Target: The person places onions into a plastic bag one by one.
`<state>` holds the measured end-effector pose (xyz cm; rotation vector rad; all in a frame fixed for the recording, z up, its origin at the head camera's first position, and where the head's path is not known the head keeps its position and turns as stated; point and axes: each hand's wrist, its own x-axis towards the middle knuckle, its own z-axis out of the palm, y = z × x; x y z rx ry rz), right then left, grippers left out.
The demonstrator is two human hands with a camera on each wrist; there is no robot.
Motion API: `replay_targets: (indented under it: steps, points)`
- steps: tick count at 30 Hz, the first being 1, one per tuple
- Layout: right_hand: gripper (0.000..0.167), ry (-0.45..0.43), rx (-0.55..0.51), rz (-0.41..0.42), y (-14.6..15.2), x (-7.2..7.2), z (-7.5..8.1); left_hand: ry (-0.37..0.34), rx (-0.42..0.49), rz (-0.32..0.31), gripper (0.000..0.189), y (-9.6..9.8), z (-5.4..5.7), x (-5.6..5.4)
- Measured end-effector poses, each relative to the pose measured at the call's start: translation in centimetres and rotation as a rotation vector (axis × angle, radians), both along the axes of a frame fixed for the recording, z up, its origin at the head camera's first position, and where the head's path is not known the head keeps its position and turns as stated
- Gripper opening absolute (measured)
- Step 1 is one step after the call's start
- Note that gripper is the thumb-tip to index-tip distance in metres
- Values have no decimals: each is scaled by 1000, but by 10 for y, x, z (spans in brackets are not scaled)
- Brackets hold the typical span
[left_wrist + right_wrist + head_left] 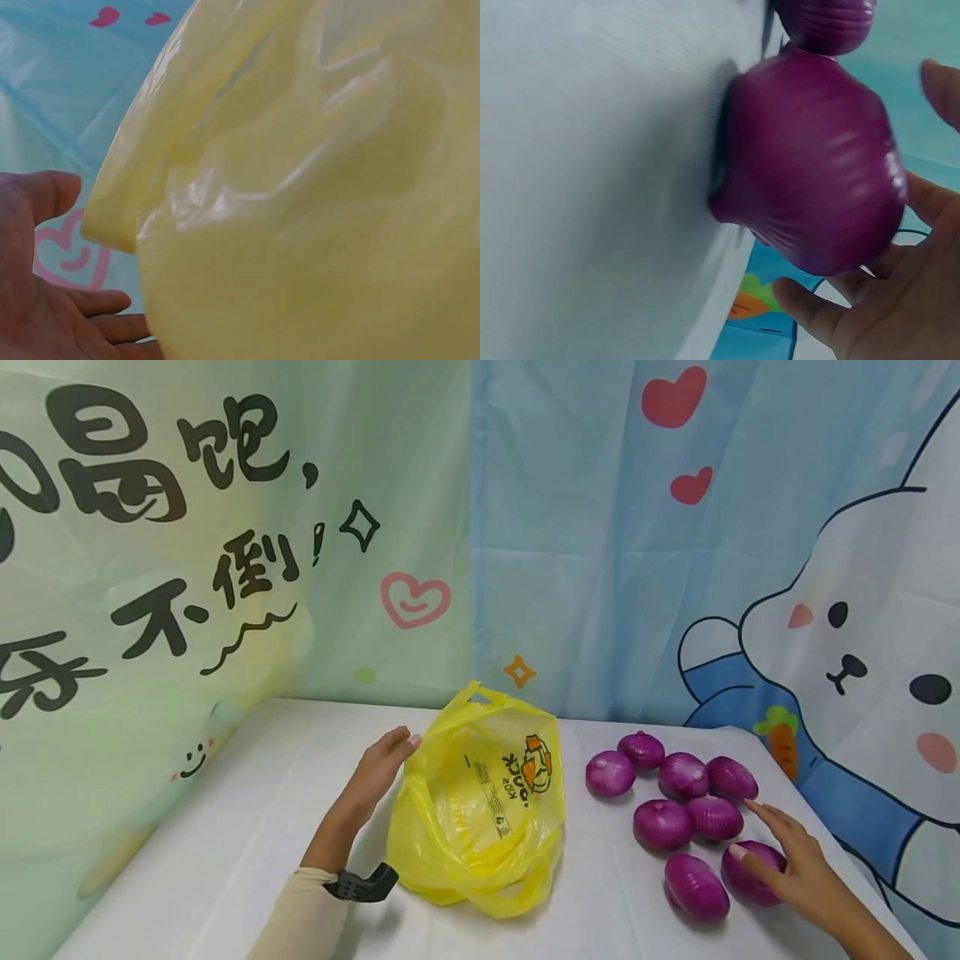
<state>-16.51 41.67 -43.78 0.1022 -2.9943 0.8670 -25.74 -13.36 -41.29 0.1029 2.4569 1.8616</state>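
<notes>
A yellow plastic bag [442, 860] with printed lettering stands on the table, its mouth spread toward me. Along its left edge is my left hand [375, 777], fingers extended; in the left wrist view the fingertips [124, 328] reach the yellow film and the thumb stands apart. My right hand [806, 868] hovers over the nearest right purple onion [757, 893], thumb and fingers spread around it. The right wrist view shows that onion [817, 165] on the tabletop, with the fingers beside it and no grip closed on it.
Several more purple onions [663, 825] lie grouped on the right of the white table [247, 827]. One onion [697, 887] lies just left of the right hand. A printed cloth backdrop [555, 527] rises behind the table. A black band [363, 885] is on the left wrist.
</notes>
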Motion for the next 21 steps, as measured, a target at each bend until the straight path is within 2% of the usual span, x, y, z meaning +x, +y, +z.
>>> replay_targets:
  steps: [6,12,17,21]
  points:
    - [89,-140,4,-32,-3,-2,-8,-16,-21,15,70,5,-2,0]
    - [96,-196,7,-59,-4,-1,-9,-13,-10,53,54,7,-8,0]
    - [92,-251,-12,-76,-1,-1,-9,-6,20,58,42,8,-11,0]
    - [83,-250,-32,-88,1,-2,-11,11,24,66,39,9,-11,-1]
